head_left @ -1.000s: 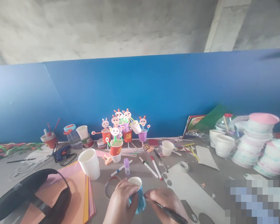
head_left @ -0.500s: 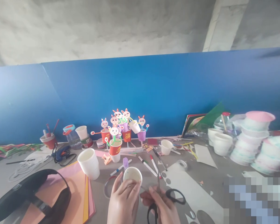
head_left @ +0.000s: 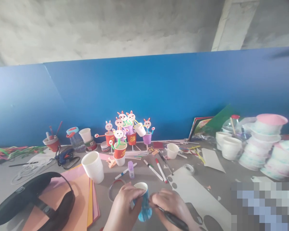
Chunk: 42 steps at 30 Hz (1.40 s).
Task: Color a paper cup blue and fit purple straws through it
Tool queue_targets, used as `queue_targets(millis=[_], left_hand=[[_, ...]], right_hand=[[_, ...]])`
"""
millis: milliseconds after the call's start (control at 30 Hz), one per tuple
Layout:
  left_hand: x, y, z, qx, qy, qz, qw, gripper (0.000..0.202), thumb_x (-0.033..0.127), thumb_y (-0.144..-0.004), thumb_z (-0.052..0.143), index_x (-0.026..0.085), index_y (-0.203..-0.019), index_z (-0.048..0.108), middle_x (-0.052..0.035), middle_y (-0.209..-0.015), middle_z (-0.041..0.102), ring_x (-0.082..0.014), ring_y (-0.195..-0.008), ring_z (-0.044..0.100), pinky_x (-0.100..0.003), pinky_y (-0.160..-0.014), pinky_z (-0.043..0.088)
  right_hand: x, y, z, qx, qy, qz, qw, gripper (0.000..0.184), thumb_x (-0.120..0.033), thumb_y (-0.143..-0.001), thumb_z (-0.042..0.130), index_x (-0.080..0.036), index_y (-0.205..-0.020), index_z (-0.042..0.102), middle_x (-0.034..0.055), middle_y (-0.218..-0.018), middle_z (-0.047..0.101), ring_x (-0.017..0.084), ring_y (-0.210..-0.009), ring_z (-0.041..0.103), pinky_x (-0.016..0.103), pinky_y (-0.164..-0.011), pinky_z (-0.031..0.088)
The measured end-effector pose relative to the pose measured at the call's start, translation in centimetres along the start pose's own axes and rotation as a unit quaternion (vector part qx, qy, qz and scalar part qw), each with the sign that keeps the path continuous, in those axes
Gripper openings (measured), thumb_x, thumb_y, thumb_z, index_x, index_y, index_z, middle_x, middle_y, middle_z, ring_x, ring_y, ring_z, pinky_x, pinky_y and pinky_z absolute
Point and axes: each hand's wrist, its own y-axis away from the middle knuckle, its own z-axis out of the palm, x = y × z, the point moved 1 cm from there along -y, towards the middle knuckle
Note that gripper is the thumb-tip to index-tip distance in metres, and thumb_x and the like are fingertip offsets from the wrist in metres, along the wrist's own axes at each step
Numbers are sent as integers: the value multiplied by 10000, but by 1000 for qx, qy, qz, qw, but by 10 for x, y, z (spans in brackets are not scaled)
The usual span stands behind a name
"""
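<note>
A paper cup [head_left: 144, 210], white inside and streaked blue outside, leans in my left hand [head_left: 126, 205], whose fingers close around its left side and rim. My right hand [head_left: 170, 207] is closed beside the cup's right wall, fingertips at or very near it. Scissors [head_left: 174, 220] sit in that hand; only a black handle shows, and the blades are hidden. Just beyond the cup stand a purple glue bottle [head_left: 131, 170] and a ring of clear tape [head_left: 117, 189].
Rabbit-faced cup figures [head_left: 119, 144] stand at the back centre. A large white cup [head_left: 93, 166], coloured paper [head_left: 82, 199] and a black headset-like object [head_left: 33, 202] lie left. Markers [head_left: 154, 170] and cut white paper [head_left: 202, 189] are right; stacked painted cups [head_left: 257, 150] stand farther right.
My left hand has tipped the cup, so its blue side now shows. My right hand has moved up against the cup, and the scissors have turned, hiding their blades and one handle loop.
</note>
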Motion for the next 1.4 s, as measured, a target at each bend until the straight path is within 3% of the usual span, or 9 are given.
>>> queue_targets(millis=[167,267,400,533,667,733,933,1033,1400], left_hand=[[5,-5,-8,-73,35,-55,995,242,155,-918,560,237,-786,746,23,-669,764,-180,-631,745,-238,-644,622],[-1,0,-6,-70,40,-58,995,208,164,-931,565,243,-898,755,10,-779,793,-190,-730,765,-272,-743,630],[-6,6,1,-34,0,8,999,253,112,-927,541,236,-1069,710,-39,-900,803,-201,-849,772,-446,-1023,553],[1,2,1,-18,-69,86,994,403,27,-878,498,211,-1205,644,-53,-881,808,-226,-858,771,-524,-1014,549],[3,1,4,25,-100,129,986,563,-9,-826,490,205,-1343,556,-51,-873,819,-250,-870,770,-531,-1014,537],[-1,7,12,41,-82,119,989,595,-12,-831,490,237,-1369,532,-44,-899,820,-245,-878,770,-534,-1026,520],[-8,25,36,185,139,-114,966,318,211,-948,557,286,-1257,565,-87,-1100,773,-232,-905,777,-326,-814,602],[-2,19,30,180,163,-151,958,104,291,-944,594,266,-1037,634,-70,-1011,752,-250,-976,726,-340,-882,554],[4,11,24,189,96,-96,973,148,160,-937,558,265,-879,644,-63,-1090,638,-215,-1031,651,-292,-857,510]], right_hand=[[12,-8,1,-15,28,-127,991,400,-65,-982,401,-237,-667,578,-12,-630,724,143,-555,616,266,-585,414],[14,-2,7,2,12,-120,993,421,-125,-1031,371,-231,-681,580,-1,-637,730,140,-536,605,269,-572,401],[5,10,15,33,-115,92,989,406,-304,-1046,424,-228,-687,597,-12,-564,667,139,-486,592,238,-493,393],[-7,13,24,78,-378,387,838,438,-578,-912,610,-209,-688,687,25,-625,711,189,-579,661,244,-572,491],[-12,11,34,142,-503,499,691,456,-619,-750,762,-178,-636,754,62,-603,721,218,-610,668,272,-606,531],[-13,12,39,154,-513,512,672,437,-610,-735,778,-182,-649,757,69,-629,737,224,-616,679,264,-577,537],[-10,14,31,140,-312,297,892,277,-425,-955,601,-232,-782,699,30,-674,735,206,-633,710,232,-620,561],[-8,11,21,104,-192,152,964,191,-229,-985,516,-250,-890,680,38,-809,766,200,-738,735,239,-676,559],[-7,9,19,107,-100,60,987,227,-55,-913,513,-251,-945,622,38,-809,779,210,-778,770,271,-742,586]])
